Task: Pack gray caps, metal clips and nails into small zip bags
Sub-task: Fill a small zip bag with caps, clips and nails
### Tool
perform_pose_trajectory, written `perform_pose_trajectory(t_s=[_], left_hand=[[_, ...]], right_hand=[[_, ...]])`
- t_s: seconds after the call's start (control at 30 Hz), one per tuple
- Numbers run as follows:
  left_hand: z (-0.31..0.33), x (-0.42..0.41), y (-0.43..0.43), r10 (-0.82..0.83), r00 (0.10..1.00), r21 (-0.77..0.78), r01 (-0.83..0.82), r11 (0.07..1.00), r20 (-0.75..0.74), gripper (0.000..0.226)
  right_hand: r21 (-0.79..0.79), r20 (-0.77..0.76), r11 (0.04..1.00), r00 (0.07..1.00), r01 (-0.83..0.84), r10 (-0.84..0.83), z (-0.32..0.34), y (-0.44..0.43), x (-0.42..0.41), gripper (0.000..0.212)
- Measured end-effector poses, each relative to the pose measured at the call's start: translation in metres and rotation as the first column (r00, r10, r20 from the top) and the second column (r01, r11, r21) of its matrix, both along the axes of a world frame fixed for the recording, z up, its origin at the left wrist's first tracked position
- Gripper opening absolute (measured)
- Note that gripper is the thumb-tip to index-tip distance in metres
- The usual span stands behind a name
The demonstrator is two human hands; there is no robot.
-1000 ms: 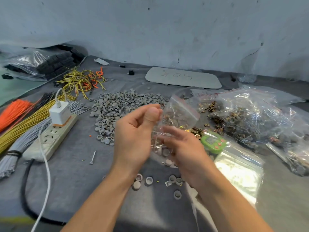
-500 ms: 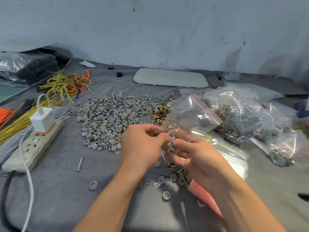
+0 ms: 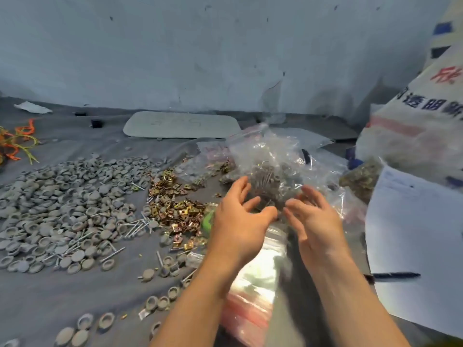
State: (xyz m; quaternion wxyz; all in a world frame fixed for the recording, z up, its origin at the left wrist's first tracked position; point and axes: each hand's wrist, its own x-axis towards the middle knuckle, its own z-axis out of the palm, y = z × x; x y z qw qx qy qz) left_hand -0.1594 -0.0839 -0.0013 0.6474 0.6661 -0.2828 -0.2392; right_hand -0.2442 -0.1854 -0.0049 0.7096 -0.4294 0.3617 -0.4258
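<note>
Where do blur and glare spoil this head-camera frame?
Head view: motion blur softens the left hand, right hand and the large clear plastic bag of parts beyond them; glare whitens the stack of clear zip bags under the wrists; the pile of round gray caps looks sharp.

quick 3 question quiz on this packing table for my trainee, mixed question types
1. True or false: the left hand and right hand are both open, gripping nothing.
2. What lies between the heap of round gray plastic caps and the hands? A. gold square metal clips B. orange wires C. a sponge
3. Name the thing lying on the white paper sheet.
Key: 1 true; 2 A; 3 a black pen.
</note>
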Motion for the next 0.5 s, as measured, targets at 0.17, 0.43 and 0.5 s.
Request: perform_pose_trajectory(t_s=[0.17,0.43,0.5], left_hand=[[-0.010,-0.004,0.013,-0.076,0.857,0.223,-0.046,0.974,0.510,0.035],[-0.013,0.006,0.045,-0.530,0.688,0.683,0.067,0.727,0.496,0.016],[-0.015,0.002,0.052,-0.602,0.632,0.721,0.096,0.686,0.489,0.022]], right_hand=[[-0.329,-0.376,0.924,0.924,-0.197,0.064,-0.012,0.011,-0.002,0.044],[-0.409,-0.881,0.602,0.469,-0.686,-0.064,-0.020,0.026,-0.017,0.030],[-0.385,-0.904,0.579,0.419,-0.719,-0.082,-0.019,0.030,-0.019,0.032]])
